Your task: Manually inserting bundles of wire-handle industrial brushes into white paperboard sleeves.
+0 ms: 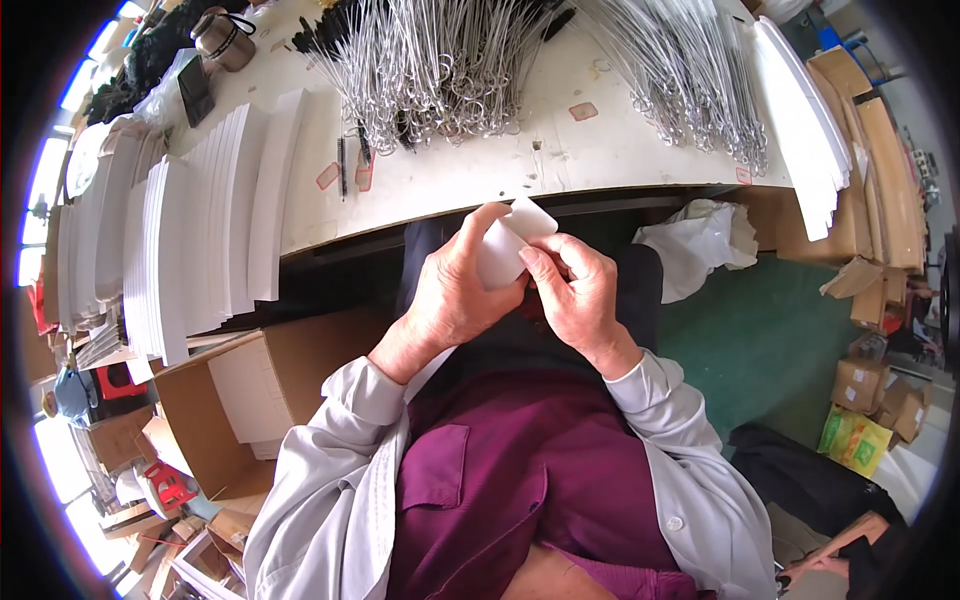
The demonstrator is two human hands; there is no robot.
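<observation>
Both my hands hold a white card box [503, 252] in front of my body, just off the table's near edge. One end of it points up toward me, with a rounded flap [533, 219] standing out. My left hand [455, 285] wraps its side, thumb along the upper edge. My right hand [580, 295] pinches the near right edge between thumb and fingers. The rest of the box is hidden behind my hands. Beyond it, on the table [440, 185], lies a heap of thin wire brushes [440, 75] with looped ends and black bristles.
A second wire bundle [695, 85] lies right of the heap. Long white cartons stand in stacks at the left [215, 215] and right [800, 120], overhanging the table edge. An open cardboard box [215, 410] sits below left. A white plastic bag [700, 245] hangs below the edge. A metal flask [223, 38] stands far left.
</observation>
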